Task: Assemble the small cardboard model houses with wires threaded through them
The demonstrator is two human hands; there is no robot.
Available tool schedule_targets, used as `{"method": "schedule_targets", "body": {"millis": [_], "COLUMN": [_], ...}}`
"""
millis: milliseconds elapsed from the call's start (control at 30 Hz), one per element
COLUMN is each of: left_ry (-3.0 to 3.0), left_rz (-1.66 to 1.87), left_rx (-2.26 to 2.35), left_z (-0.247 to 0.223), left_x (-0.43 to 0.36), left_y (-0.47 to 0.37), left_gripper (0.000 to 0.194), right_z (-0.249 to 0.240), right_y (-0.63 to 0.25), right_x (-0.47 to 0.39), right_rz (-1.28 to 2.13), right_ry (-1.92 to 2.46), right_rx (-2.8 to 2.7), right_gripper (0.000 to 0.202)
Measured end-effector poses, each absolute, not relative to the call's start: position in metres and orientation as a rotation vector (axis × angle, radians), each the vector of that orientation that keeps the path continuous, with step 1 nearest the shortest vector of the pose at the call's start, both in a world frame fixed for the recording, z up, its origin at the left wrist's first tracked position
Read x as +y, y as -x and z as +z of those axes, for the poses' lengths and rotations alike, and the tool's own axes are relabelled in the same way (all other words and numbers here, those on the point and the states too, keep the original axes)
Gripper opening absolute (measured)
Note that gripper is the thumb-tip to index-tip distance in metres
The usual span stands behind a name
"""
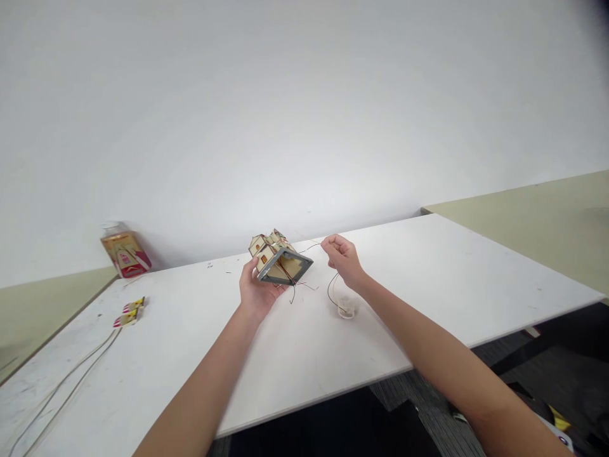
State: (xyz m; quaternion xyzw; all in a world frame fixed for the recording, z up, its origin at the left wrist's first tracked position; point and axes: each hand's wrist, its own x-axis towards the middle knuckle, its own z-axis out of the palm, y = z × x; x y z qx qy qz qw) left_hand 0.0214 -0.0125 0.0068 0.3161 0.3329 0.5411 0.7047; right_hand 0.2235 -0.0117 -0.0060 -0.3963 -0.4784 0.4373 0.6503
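Observation:
My left hand (255, 293) grips a small model house (276, 254), tilted so that its hollow underside with a grey rim faces me. Thin red and black wires (291, 277) come out of the underside, their loose ends hanging below the rim. My right hand (343, 259), fingers pinched together, holds a thin dark wire (311, 246) to the right of the house. Below that hand, a dark and a pale wire curve down to a small whitish translucent piece (346, 309) on the table; its exact kind is unclear.
The white table (466, 279) stands against a pale wall. A bottle (124, 251) with a gold and red label stands at the back left. Nearer lie two yellow-and-red pieces (128, 312) with pale cables (71, 381). Below the front edge is dark floor.

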Motion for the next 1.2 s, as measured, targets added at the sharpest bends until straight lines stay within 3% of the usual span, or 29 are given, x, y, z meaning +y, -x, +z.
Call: {"method": "schedule_targets", "body": {"millis": [267, 467, 833, 1200], "left_ry": [-0.683, -0.662, -0.730, -0.699], "left_rz": [1.132, 1.126, 1.113, 1.124], "left_rx": [0.540, 0.504, 0.489, 0.527], "left_z": [0.005, 0.002, -0.001, -0.001], "left_x": [-0.018, -0.018, -0.017, -0.019], "left_y": [-0.020, -0.019, -0.020, -0.025], "left_gripper": [0.046, 0.051, 0.054, 0.051], "right_z": [-0.005, -0.013, -0.022, -0.011], "right_y": [-0.216, -0.213, -0.210, -0.215], "right_x": [-0.019, -0.023, -0.023, -0.031], "right_rz": [0.837, 0.665, 0.676, 0.386], "right_ry": [0.842, 0.833, 0.842, 0.777], "right_rx": [-1.182, -1.424, -1.614, -1.932], "right_gripper": [0.028, 0.023, 0.021, 0.020]}}
